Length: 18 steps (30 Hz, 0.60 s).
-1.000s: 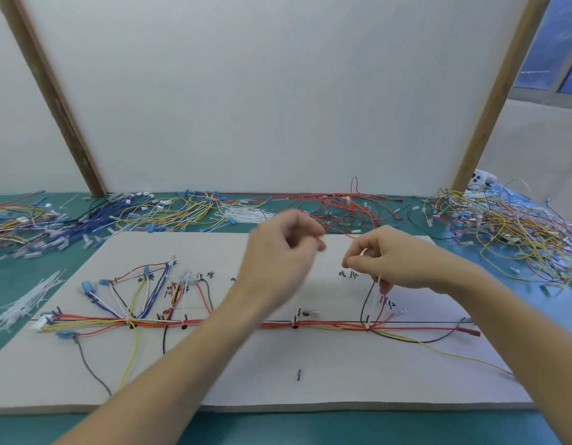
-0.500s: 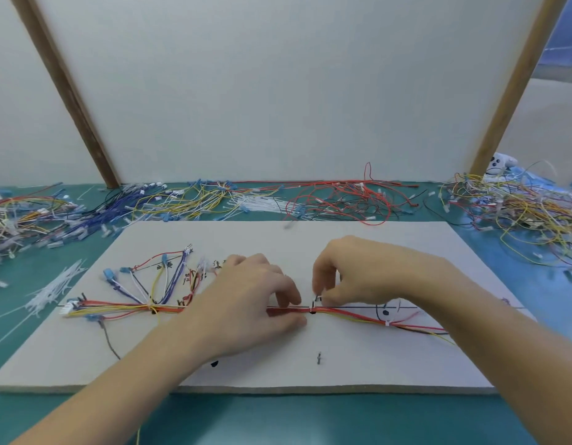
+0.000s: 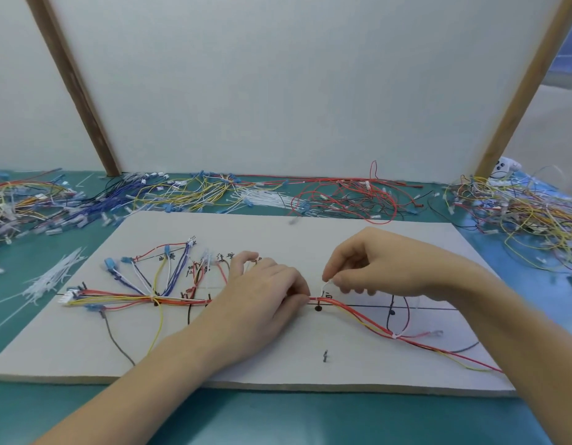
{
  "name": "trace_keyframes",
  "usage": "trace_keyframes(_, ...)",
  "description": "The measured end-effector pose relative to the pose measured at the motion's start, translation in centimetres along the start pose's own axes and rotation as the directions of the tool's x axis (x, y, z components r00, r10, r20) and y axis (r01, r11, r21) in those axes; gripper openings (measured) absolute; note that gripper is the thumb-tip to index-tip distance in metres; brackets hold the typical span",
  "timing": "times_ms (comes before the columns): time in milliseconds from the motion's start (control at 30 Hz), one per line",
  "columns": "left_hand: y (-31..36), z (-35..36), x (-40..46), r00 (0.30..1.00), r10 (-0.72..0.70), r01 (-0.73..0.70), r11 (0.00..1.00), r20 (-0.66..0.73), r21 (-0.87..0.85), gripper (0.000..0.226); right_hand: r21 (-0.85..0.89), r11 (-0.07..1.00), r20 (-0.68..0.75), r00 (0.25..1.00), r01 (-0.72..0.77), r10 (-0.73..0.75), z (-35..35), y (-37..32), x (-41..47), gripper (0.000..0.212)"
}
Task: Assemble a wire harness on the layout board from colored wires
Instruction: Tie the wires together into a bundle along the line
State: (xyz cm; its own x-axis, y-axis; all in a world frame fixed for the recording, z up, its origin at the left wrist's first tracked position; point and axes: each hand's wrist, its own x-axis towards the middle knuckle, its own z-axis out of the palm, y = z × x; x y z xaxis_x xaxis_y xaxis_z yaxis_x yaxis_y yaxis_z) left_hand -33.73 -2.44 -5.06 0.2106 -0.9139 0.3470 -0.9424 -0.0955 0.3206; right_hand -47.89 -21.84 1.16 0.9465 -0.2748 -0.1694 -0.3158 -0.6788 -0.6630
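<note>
Both hands have dropped onto the layout board (image 3: 310,239): left hand (image 3: 262,297) pinches the wire bundle (image 3: 352,313), right hand (image 3: 368,261) pinches a white tie (image 3: 324,285), cinching apparently begun.

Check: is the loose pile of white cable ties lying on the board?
No, the cable ties lie on the green table, left of the board.

A white backdrop panel (image 3: 294,91) stood behind the green table (image 3: 278,419), flanked by two slanted wooden posts (image 3: 76,91). A white device (image 3: 504,164) lay far right, partly hidden.
</note>
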Motion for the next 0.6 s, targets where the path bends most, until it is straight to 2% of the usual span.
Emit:
trace_keyframes(67,-0.1,-0.4,-0.1,1.000,-0.019,0.018,0.998,-0.016,-0.065,0.008,0.014,1.000,0.033,0.999,-0.019,0.018,-0.5,0.0,-0.3,0.010)
trace_keyframes(133,-0.2,-0.8,-0.1,1.000,-0.031,0.031,0.992,0.001,-0.120,0.006,-0.055,0.998,0.089,0.995,-0.042,0.047,-0.6,-0.2,-0.3,0.011)
trace_keyframes(233,-0.6,-1.9,0.0,0.998,-0.048,0.053,0.984,0.033,-0.167,0.006,-0.154,0.986,0.127,0.988,-0.067,0.087,-0.1,-1.1,0.4,0.029)
trace_keyframes(367,-2.7,-4.8,0.3,0.993,-0.043,0.020,0.979,-0.108,-0.202,0.016,-0.200,0.974,0.072,0.990,-0.108,0.124,0.6,-1.8,2.0,0.035)
trace_keyframes(433,-4.1,-6.0,0.3,0.986,-0.073,0.037,0.972,-0.152,-0.230,0.021,-0.303,0.949,-0.018,0.996,-0.090,0.089,0.8,-2.0,3.0,0.031)
trace_keyframes(500,-5.1,-6.2,0.1,0.981,-0.112,0.073,0.970,-0.161,-0.233,0.022,-0.321,0.946,-0.083,0.996,-0.054,0.029,1.2,-2.2,4.0,0.015)
trace_keyframes(533,-5.3,-6.1,-0.1,0.978,-0.123,0.085,0.972,-0.169,-0.219,0.019,-0.310,0.950,-0.091,0.996,-0.031,0.003,1.4,-2.5,4.4,0.008)
trace_keyframes(600,-5.5,-5.4,-0.9,0.980,-0.104,0.085,0.990,-0.169,-0.115,0.011,-0.302,0.953,-0.064,0.998,0.000,-0.021,2.1,-2.7,5.3,0.011)
